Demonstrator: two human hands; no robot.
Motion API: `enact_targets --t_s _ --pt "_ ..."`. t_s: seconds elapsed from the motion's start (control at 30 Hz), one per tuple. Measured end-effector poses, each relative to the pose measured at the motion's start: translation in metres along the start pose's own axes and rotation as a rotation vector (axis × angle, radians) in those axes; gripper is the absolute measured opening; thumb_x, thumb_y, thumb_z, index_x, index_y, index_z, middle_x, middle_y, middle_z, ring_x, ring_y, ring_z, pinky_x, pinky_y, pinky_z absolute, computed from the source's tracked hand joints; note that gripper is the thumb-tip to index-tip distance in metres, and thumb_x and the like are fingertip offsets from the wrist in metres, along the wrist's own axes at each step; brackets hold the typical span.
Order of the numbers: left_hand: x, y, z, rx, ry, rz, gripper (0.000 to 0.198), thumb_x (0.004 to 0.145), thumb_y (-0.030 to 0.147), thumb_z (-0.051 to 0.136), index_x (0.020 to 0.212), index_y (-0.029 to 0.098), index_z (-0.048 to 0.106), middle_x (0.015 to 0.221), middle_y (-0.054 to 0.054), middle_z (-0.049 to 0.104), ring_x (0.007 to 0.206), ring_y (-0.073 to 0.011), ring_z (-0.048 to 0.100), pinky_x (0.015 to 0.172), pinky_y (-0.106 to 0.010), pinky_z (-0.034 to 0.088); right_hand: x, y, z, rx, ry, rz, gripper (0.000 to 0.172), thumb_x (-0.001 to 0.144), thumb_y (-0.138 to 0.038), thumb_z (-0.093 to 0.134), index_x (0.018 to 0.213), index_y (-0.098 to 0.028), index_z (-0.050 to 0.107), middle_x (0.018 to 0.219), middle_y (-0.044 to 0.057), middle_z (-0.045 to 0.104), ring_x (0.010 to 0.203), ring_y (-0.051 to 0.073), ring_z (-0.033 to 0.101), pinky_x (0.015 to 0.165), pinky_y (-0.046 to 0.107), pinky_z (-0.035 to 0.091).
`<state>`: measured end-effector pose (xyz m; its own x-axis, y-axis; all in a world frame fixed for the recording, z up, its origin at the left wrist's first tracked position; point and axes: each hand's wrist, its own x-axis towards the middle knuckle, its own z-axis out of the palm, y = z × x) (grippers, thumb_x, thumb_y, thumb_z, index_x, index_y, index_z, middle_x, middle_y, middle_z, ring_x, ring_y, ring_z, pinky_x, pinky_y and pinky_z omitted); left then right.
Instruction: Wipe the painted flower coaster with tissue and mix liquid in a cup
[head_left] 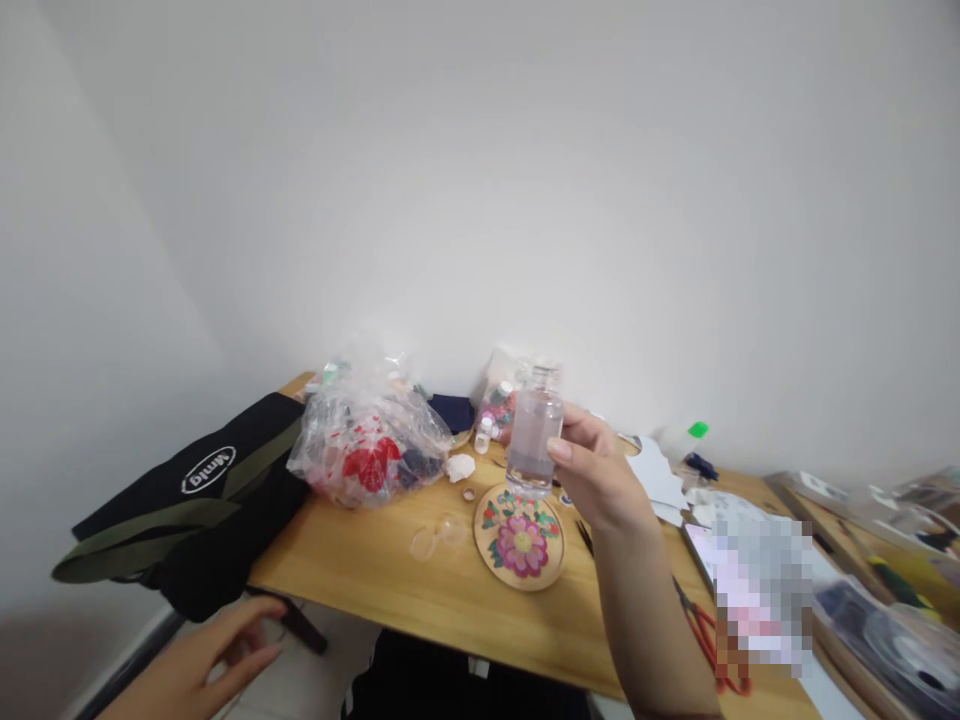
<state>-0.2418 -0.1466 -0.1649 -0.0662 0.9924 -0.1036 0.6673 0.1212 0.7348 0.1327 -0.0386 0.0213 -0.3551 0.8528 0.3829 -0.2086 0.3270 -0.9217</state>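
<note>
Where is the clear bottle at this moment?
In the head view, the clear bottle is held up in the right hand, just above the round flower-painted disc on the wooden table.

Your right hand (600,475) closes its grip on a clear bottle (534,435), glassy and smooth, with a glossy sheen and colourless liquid inside. Below it lies a round wooden disc (520,535), matt at the rim, painted with flowers. The worktop (390,570) is light wood, smooth, low sheen. The bag (371,435) is thin crinkled plastic, shiny and transparent. The black bag (202,500) beside it is matt cloth with olive webbing straps. The scissors' (705,630) handles look like red plastic.
</note>
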Motion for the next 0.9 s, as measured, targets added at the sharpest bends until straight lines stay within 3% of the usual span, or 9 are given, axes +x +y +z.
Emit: enact_targets --t_s 0.07,0.13,0.2,0.27,0.43,0.63,0.9 --pt "0.010 0.045 -0.005 0.004 -0.109 0.019 0.038 0.075 0.061 0.061 0.102 0.036 0.072 0.086 0.007 0.077 0.088 -0.0228 0.072 0.086 -0.030 0.054 0.000 -0.003 0.002 -0.165 0.113 -0.059 0.031 0.073 -0.046 0.077 0.093 -0.022 0.072 0.082 0.004 0.075 0.072 0.018 0.068 0.070 0.035 0.056" --pt "0.018 0.082 -0.005 0.012 -0.231 0.083 0.047 0.078 0.060 0.058 0.114 0.031 0.069 0.099 0.001 0.077 0.097 -0.0247 0.070 0.090 -0.031 0.053 0.001 -0.008 0.003 -0.423 0.269 -0.135 0.027 0.073 -0.038 0.077 0.095 -0.022 0.071 0.083 0.003 0.074 0.069 0.016 0.062 0.068 0.033 0.053" --pt "0.024 0.107 -0.002 0.022 -0.329 0.137 0.048 0.083 0.058 0.054 0.120 0.029 0.065 0.108 -0.002 0.074 0.099 -0.0239 0.068 0.088 -0.031 0.053 0.002 -0.014 0.002 -0.686 0.395 -0.216 0.027 0.072 -0.033 0.075 0.095 -0.020 0.071 0.082 0.003 0.072 0.068 0.015 0.058 0.067 0.032 0.051" --pt "0.028 0.118 0.004 0.042 -0.407 0.197 0.046 0.085 0.055 0.053 0.120 0.028 0.065 0.106 -0.002 0.073 0.099 -0.0228 0.067 0.093 -0.032 0.051 0.003 -0.023 -0.003 -0.857 0.431 -0.266 0.026 0.072 -0.032 0.072 0.094 -0.019 0.071 0.079 0.002 0.071 0.068 0.015 0.057 0.066 0.032 0.049" --pt "0.038 0.108 0.019 0.047 -0.478 0.197 0.042 0.084 0.052 0.054 0.117 0.030 0.065 0.104 -0.001 0.073 0.100 -0.0233 0.066 0.096 -0.033 0.051 0.001 -0.050 -0.021 -0.974 0.296 -0.266 0.022 0.075 -0.036 0.071 0.092 -0.021 0.073 0.077 0.000 0.070 0.066 0.013 0.057 0.062 0.029 0.046" --pt "0.044 0.088 0.024 0.082 -0.500 0.156 0.048 0.084 0.058 0.050 0.119 0.028 0.064 0.110 -0.004 0.073 0.106 -0.0267 0.065 0.097 -0.036 0.051 0.003 -0.073 -0.031 -0.889 0.147 -0.212 0.023 0.075 -0.033 0.072 0.095 -0.021 0.074 0.086 0.002 0.076 0.076 0.016 0.063 0.066 0.030 0.047" --pt "0.048 0.089 0.023 0.056 -0.469 0.145 0.048 0.082 0.058 0.052 0.117 0.028 0.066 0.109 -0.005 0.073 0.104 -0.0270 0.066 0.096 -0.037 0.052 0.007 -0.083 -0.031 -0.853 0.025 -0.168 0.017 0.076 -0.027 0.071 0.091 -0.020 0.075 0.088 0.002 0.076 0.074 0.014 0.062 0.063 0.028 0.046"
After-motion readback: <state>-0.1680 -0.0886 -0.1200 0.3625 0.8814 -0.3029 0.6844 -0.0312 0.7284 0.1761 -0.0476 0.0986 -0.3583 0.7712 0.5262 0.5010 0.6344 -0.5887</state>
